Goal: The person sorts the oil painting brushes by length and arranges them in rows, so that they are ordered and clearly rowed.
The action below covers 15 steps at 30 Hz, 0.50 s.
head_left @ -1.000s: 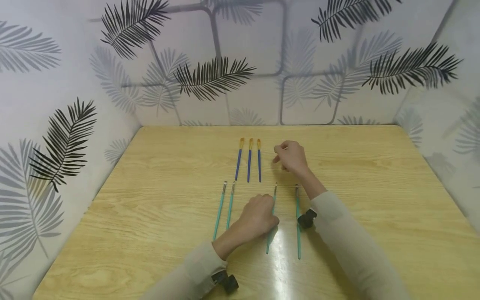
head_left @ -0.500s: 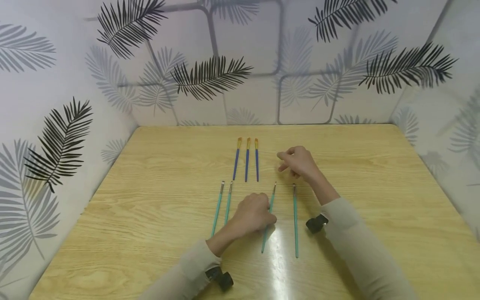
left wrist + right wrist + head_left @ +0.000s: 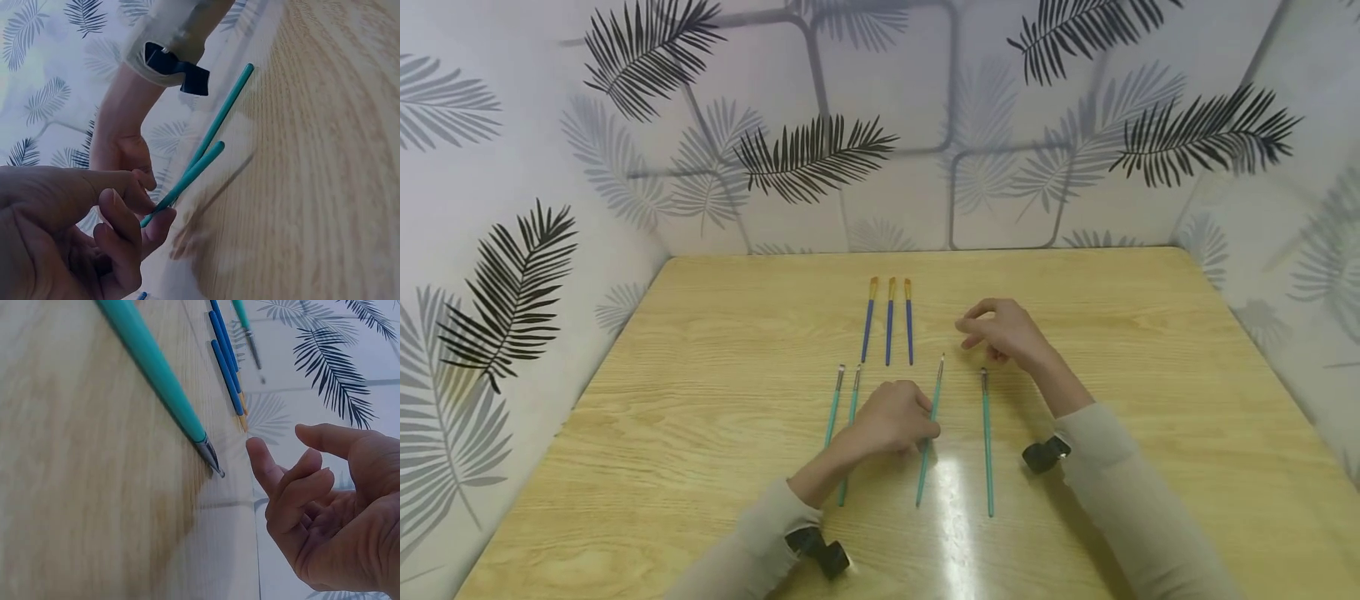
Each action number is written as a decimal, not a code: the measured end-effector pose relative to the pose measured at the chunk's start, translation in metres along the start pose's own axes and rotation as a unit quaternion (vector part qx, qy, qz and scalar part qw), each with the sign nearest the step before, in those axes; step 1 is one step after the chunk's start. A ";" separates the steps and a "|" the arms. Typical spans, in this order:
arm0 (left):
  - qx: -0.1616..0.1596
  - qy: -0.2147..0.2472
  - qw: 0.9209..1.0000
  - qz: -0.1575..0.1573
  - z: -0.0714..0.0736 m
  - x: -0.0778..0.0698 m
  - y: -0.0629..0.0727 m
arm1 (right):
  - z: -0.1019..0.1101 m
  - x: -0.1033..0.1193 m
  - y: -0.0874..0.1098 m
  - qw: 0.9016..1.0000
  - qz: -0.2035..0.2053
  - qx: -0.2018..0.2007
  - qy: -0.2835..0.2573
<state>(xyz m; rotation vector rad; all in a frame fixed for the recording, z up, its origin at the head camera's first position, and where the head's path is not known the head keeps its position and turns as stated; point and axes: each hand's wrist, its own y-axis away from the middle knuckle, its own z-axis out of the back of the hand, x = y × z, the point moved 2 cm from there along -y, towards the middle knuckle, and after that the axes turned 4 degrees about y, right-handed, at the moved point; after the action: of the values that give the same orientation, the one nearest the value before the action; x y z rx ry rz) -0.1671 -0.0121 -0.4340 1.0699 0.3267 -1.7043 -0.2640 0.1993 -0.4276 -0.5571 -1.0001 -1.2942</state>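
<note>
My left hand [image 3: 891, 419] pinches a slim teal paintbrush [image 3: 937, 385] between thumb and fingers, near the middle of its handle. Its bristle end points away from me. In the left wrist view the handle [image 3: 197, 170] is off the table, with its shadow apart from it. My right hand [image 3: 1006, 332] hovers past the bristle end of another teal paintbrush [image 3: 988, 450], which lies on the table. Its thumb and fingers are loosely bent, with nothing between them in the right wrist view. Two more teal paintbrushes [image 3: 834, 408] lie left of my left hand, partly hidden by it.
Three blue paintbrushes [image 3: 890, 333] with orange bristles lie side by side farther back on the wooden table [image 3: 700, 375]. A leaf-patterned wall [image 3: 895, 200] borders the table's back and sides. Dark cameras are strapped to both wrists.
My left hand has shifted slightly left, and the pinched paintbrush has moved with it and tilted a little. The right hand has drawn back to the right. The head view has turned slightly.
</note>
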 end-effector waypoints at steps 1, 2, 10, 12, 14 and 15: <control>0.002 0.005 1.000 0.004 0.001 0.000 0.000 | 0.001 -0.001 0.001 1.000 0.000 0.003 -0.002; 0.003 0.005 1.000 0.007 0.002 0.000 0.000 | 0.001 -0.002 0.003 1.000 0.002 0.008 -0.004; 0.000 0.053 0.998 0.025 0.013 0.006 0.004 | 0.005 -0.011 0.013 1.000 -0.008 0.024 -0.016; 0.003 0.065 0.998 0.024 0.015 0.008 0.005 | 0.006 -0.012 0.016 1.000 -0.003 0.024 -0.013; 0.004 0.067 0.998 0.021 0.017 0.009 0.006 | 0.007 -0.014 0.019 1.000 0.002 0.029 -0.012; 0.004 0.066 0.998 0.020 0.018 0.010 0.006 | 0.008 -0.014 0.020 0.999 0.004 0.031 -0.012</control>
<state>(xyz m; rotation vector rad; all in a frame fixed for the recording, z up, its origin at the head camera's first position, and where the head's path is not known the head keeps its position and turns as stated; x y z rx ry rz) -0.1714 -0.0326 -0.4299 1.1896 0.3803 -1.6048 -0.2461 0.2177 -0.4322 -0.5298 -1.0523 -1.2477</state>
